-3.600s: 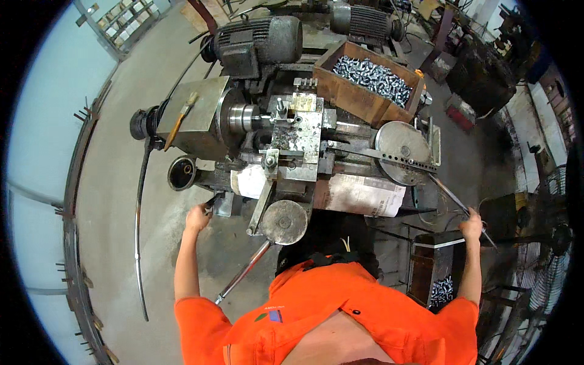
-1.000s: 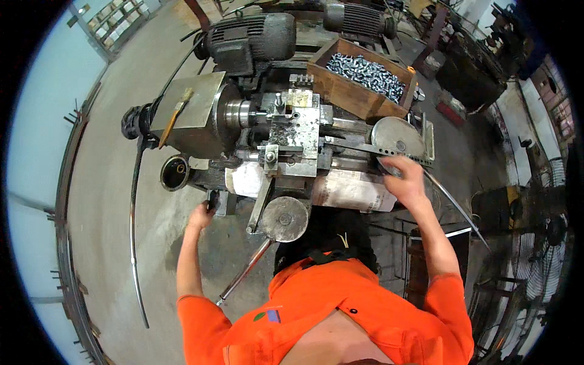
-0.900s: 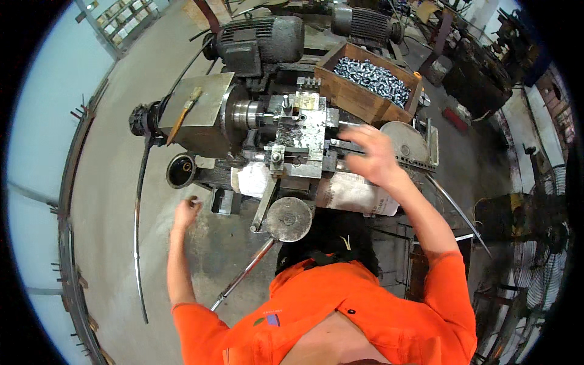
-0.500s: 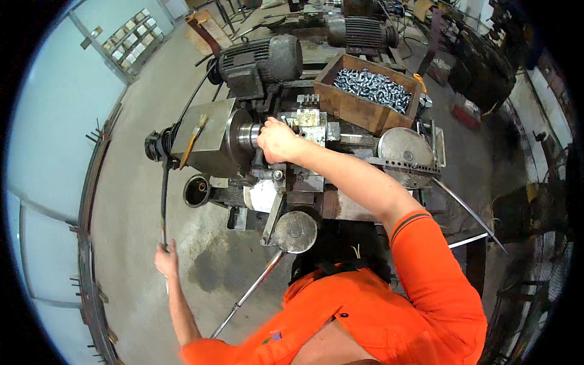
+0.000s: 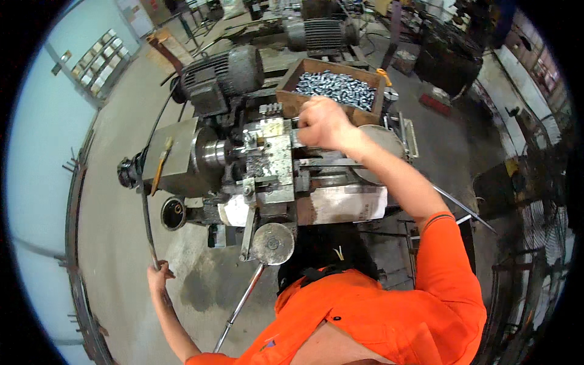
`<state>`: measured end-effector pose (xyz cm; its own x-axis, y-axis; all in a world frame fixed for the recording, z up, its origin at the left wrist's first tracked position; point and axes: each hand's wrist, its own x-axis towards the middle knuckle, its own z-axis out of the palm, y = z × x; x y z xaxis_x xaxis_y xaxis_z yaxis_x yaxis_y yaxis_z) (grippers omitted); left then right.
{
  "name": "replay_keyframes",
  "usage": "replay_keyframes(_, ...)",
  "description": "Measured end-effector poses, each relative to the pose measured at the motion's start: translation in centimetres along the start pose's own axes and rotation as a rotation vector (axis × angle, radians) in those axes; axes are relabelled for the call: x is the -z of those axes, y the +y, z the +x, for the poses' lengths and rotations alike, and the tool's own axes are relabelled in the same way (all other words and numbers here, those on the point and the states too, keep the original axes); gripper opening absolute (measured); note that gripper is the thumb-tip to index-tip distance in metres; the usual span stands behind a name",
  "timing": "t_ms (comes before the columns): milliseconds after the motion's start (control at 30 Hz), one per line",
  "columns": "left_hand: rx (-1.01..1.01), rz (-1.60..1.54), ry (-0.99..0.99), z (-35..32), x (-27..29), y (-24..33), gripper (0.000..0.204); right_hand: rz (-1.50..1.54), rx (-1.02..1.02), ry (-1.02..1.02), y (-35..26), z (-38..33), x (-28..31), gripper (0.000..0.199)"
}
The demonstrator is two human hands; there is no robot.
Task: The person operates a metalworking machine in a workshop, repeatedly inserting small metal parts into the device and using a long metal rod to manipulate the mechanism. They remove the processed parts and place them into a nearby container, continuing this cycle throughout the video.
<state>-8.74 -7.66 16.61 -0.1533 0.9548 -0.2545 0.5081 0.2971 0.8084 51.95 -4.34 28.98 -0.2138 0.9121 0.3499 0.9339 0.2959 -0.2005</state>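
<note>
**Right hand shifts from chuck to tool block; left hand grips the bar**

The right hand (image 5: 321,123) now sits at the far right edge of the lathe's (image 5: 243,164) tool block (image 5: 272,159), just in front of the wooden box (image 5: 331,91) of small metal parts. Half a second ago it lay further left, near the chuck (image 5: 213,153); it has since moved right and slightly away from the person. The hand is curled into a loose fist with knuckles up; what it closes on is hidden beneath it, so I cannot tell whether it holds a handle or merely presses on the block.

The left hand (image 5: 159,278) is low at the left, closed around the thin dark bar (image 5: 146,213). The bar runs up from the fist in a bent line to the left end of the lathe's headstock, beside the small round can (image 5: 173,213). Half a second ago this hand was already at the bar's lower end; 0.9 s ago it hung open near the machine's base, well apart from the bar.

The round handwheel (image 5: 272,243) stands untouched at the near side of the lathe, with its long lever slanting down toward the floor. The grey motor (image 5: 222,76) sits behind the headstock. The person's orange sleeve (image 5: 441,267) stretches across the lathe's right half.
</note>
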Motion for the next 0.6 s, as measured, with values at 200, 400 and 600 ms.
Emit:
replay_keyframes(200, -0.046, 0.005, 0.060, 1.6, 0.5, -1.9, 0.018, -0.167, -0.348, 0.185, 9.0, -4.4, 1.5, 0.046)
replay_keyframes(400, -0.061, 0.017, 0.067, 1.5, 0.1, -1.3, 0.024, -0.024, -0.360, 0.306, 9.8, -14.6, 4.1, 0.044)
replay_keyframes(600, 0.098, 0.074, 0.010, 4.2, 3.7, -5.0, 0.027, 0.037, -0.966, 0.101, 10.2, -34.8, 8.7, 0.041)
